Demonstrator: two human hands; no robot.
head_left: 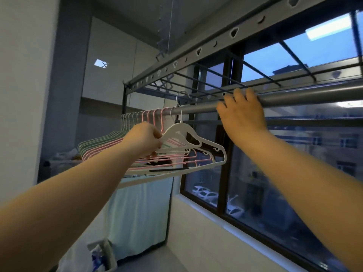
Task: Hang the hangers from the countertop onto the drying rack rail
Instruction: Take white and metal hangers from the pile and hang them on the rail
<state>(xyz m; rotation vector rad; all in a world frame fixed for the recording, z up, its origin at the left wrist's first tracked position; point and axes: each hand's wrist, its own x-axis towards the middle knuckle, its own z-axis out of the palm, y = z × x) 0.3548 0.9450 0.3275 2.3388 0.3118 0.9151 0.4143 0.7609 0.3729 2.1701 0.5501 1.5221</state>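
Note:
A grey round rail [294,96] of the drying rack runs across the upper right. Several pink and green hangers [110,143] hang on its left end. My left hand [145,141] grips the shoulder of a white plastic hanger [198,143], whose metal hook [181,97] sits at the rail beside the pink hangers. A second white hanger lies close behind it. My right hand [242,114] holds the rail just right of the hangers, fingers curled over its top.
The rack's perforated upper bar [198,53] passes overhead. A dark-framed window [233,134] fills the right side, with a white sill [206,210] below. A pale curtain [137,213] hangs under the hangers and a white basket [102,256] sits at the bottom.

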